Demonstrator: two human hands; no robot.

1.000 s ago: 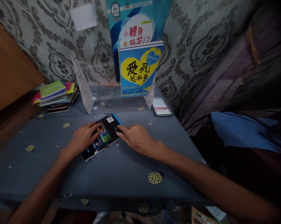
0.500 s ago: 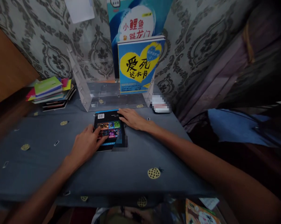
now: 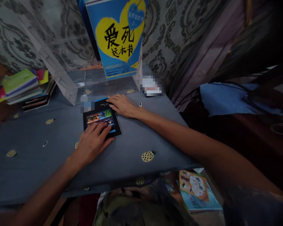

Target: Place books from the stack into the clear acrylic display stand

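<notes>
A thin black book (image 3: 99, 117) with small colourful pictures lies flat on the cloth-covered table (image 3: 122, 157). My left hand (image 3: 91, 141) rests over its lower left part, fingers stretched across the pictures. On the upper right corner lies my right hand (image 3: 123, 106), fingers extended and palm down. Neither hand grasps the book; both only touch it. Just behind it stands a clear acrylic book stand (image 3: 67, 89), holding an upright blue book (image 3: 101, 64) with a yellow heart.
At the left back sits a stack of books and coloured papers (image 3: 21, 83). A blurred white item (image 3: 152, 88) lies right of the stand. Below the table's front edge, more books (image 3: 195, 188) show at the right. A blue cloth (image 3: 222, 99) is further right.
The view has tilted down and shifted right. My left hand has slid further onto the black book, covering more of its lower part. The right hand stays at the upper right corner.
</notes>
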